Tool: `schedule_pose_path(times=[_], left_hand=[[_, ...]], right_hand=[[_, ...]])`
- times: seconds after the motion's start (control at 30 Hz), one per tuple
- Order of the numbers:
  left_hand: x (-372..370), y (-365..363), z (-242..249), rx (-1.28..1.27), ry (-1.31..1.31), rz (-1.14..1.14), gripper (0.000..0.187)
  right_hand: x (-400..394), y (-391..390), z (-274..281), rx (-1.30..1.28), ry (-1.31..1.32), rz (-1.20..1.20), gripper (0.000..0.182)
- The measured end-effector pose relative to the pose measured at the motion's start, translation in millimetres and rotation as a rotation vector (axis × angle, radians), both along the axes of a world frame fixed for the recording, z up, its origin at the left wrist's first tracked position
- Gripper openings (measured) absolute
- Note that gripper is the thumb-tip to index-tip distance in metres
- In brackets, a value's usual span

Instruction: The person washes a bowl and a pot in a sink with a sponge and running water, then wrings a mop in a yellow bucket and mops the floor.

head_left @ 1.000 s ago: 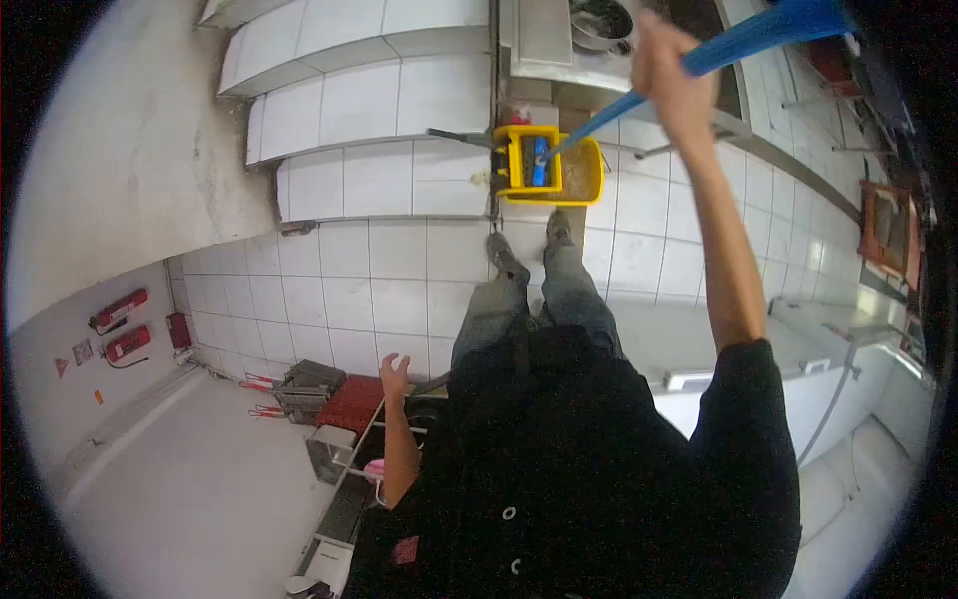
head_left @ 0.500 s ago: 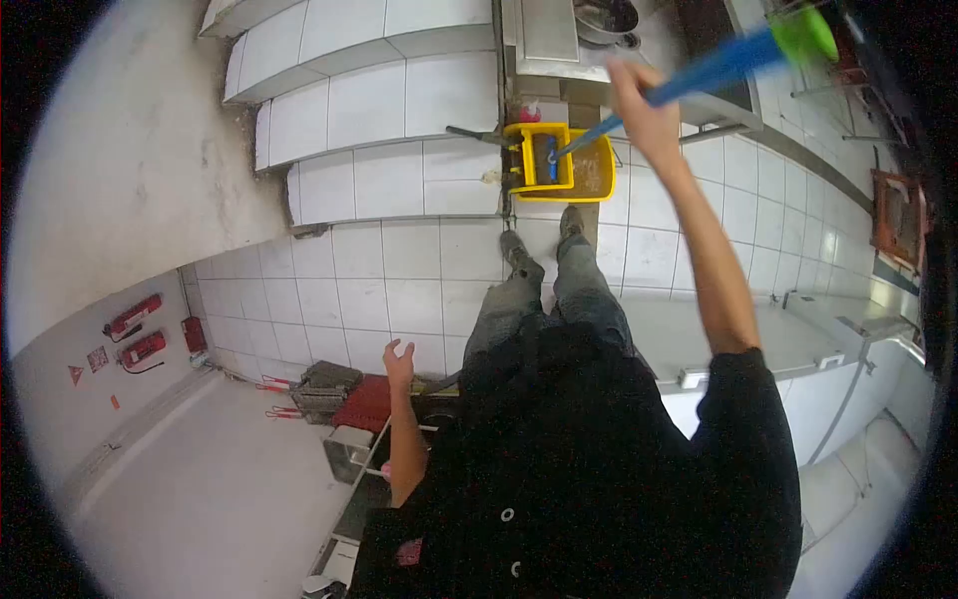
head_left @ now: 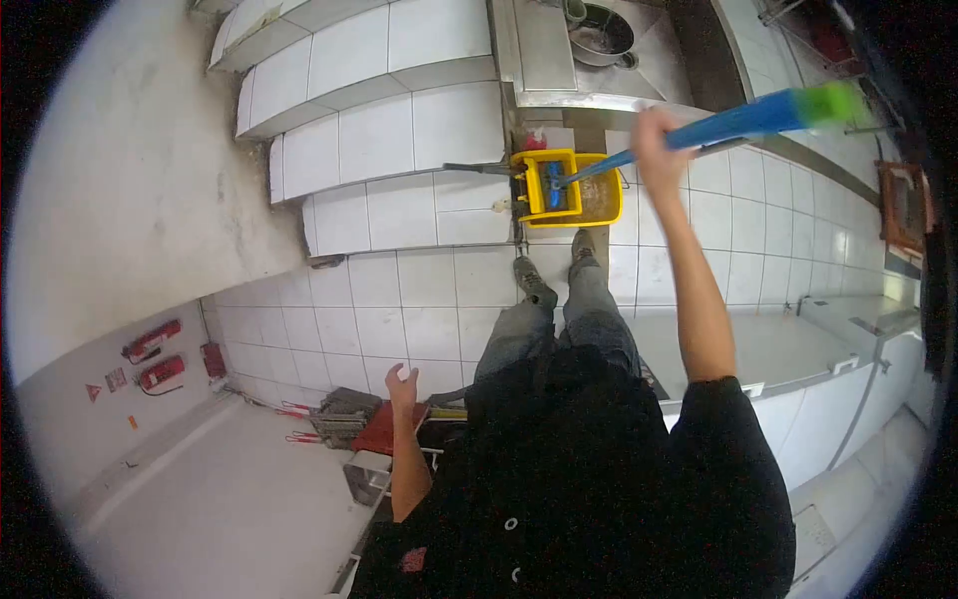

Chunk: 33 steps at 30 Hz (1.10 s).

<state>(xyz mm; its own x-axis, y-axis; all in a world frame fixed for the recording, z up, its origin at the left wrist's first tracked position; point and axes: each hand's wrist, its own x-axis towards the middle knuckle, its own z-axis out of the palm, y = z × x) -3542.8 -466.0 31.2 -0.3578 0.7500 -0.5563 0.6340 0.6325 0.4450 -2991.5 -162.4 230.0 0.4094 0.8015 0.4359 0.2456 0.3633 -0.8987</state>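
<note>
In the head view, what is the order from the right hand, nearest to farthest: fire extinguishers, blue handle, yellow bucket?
1. Blue handle, in the right hand.
2. Yellow bucket, left of the hand.
3. Fire extinguishers, far to the left.

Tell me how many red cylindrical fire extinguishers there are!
2: the upper red fire extinguisher and the lower one, both at the picture's left. Others may be hidden.

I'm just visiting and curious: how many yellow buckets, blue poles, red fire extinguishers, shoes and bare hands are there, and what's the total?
Yellow bucket: 1
Blue pole: 1
Red fire extinguishers: 2
Shoes: 2
Bare hands, the left hand and the right hand: 2
Total: 8
</note>
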Motion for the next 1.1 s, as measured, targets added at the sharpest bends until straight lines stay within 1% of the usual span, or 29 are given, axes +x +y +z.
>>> schedule_pose_path(times=[0.03, 0.07, 0.1, 0.13, 0.17, 0.2, 0.23, 0.27, 0.3, 0.33, 0.37, 0.4, 0.43, 0.5, 0.53, 0.57, 0.6, 0.63, 0.67, 0.7, 0.73, 0.8, 0.87, 0.93, 0.97, 1.0, 1.03, 1.07, 1.1], left_hand=[[-21, -7, -21, 0.038, 0.083, -0.112, 0.057], [-18, 0, -23, 0.077, 0.061, -0.094, 0.056], [-19, -5, -6, 0.072, 0.051, -0.091, 0.055], [-17, 5, 5, 0.088, 0.033, -0.078, 0.054], [-20, 12, 4, 0.058, 0.09, -0.136, 0.054], [-24, 12, 0, 0.107, 0.013, -0.045, 0.054], [-31, 7, 0, 0.135, -0.059, 0.033, 0.054], [-36, 20, -2, 0.181, -0.139, 0.098, 0.054], [-37, 33, 0, 0.093, -0.094, 0.164, 0.052], [-8, 50, 10, 0.147, -0.1, 0.162, 0.05], [22, 65, 49, 0.153, -0.088, 0.139, 0.049], [30, 67, 74, 0.161, -0.072, 0.115, 0.047], [38, 76, 63, 0.185, -0.08, 0.109, 0.047], [26, 70, 61, 0.165, -0.054, 0.063, 0.047], [25, 78, 57, 0.113, -0.077, 0.097, 0.048], [21, 87, 47, 0.053, -0.11, 0.122, 0.048], [16, 88, 37, -0.011, -0.139, 0.162, 0.049], [19, 81, 21, -0.048, -0.171, 0.057, 0.049], [26, 74, 35, -0.101, -0.234, 0.087, 0.049], [52, 95, 51, -0.117, -0.311, 0.121, 0.048], [74, 112, 57, -0.113, -0.396, 0.174, 0.047], [94, 146, 76, 0.064, -0.439, -0.044, 0.049], [135, 200, 131, 0.258, -0.455, -0.277, 0.053], [202, 258, 203, 0.481, -0.488, -0.517, 0.063], [236, 274, 228, 0.712, -0.54, -0.654, 0.066], [277, 288, 270, 0.804, -0.783, -0.675, 0.072], [316, 296, 304, 0.929, -1.044, -0.636, 0.064], [343, 303, 322, 1.059, -1.306, -0.597, 0.056], [347, 316, 326, 0.982, -1.456, -0.691, 0.046]], right_hand=[[-1, 2, -19, -0.064, -0.083, -0.069, 0.039], [-9, 9, 17, -0.12, -0.085, 0.062, 0.036], [-20, 4, 79, -0.219, -0.066, 0.184, 0.033], [-23, 6, 77, -0.166, -0.068, 0.128, 0.032], [-26, 6, 74, -0.114, -0.071, 0.07, 0.03], [-30, 7, 72, -0.064, -0.077, 0.012, 0.029], [-10, -3, 3, -0.026, -0.139, -0.012, 0.03], [3, -6, -31, 0.028, -0.208, -0.051, 0.032], [-9, -10, -16, -0.091, -0.182, 0.013, 0.033], [-2, 7, 3, -0.049, -0.199, 0.006, 0.033], [6, 18, 25, -0.058, -0.199, -0.018, 0.033], [9, 23, 42, -0.064, -0.196, -0.04, 0.033], [12, 11, 71, -0.195, -0.015, -0.063, 0.034], [6, 1, 65, -0.046, 0.187, 0.067, 0.035], [2, 2, 27, 0.059, 0.114, 0.0, 0.035], [6, 13, -43, -0.064, 0.024, 0.002, 0.037], [-2, 33, -20, -0.165, -0.03, 0.017, 0.034], [0, 42, 15, -0.256, -0.078, 0.034, 0.032], [8, 49, 25, -0.218, 0.01, 0.105, 0.029], [-9, 38, 104, -0.27, -0.045, 0.1, 0.042], [-4, 30, 111, -0.164, -0.05, 0.135, 0.037], [-4, 8, 94, 0.004, -0.009, 0.2, 0.028], [-25, -10, 21, -0.289, 0.152, 0.158, 0.031], [-51, -7, -12, -0.108, -0.103, 0.236, 0.034], [-55, -8, 1, -0.202, -0.152, 0.359, 0.036], [-61, -7, 23, -0.317, -0.19, 0.475, 0.038], [-67, -5, 43, -0.407, -0.141, 0.533, 0.038], [-66, -3, 45, -0.335, -0.239, 0.602, 0.037], [-64, -3, 45, -0.27, -0.334, 0.669, 0.037]])
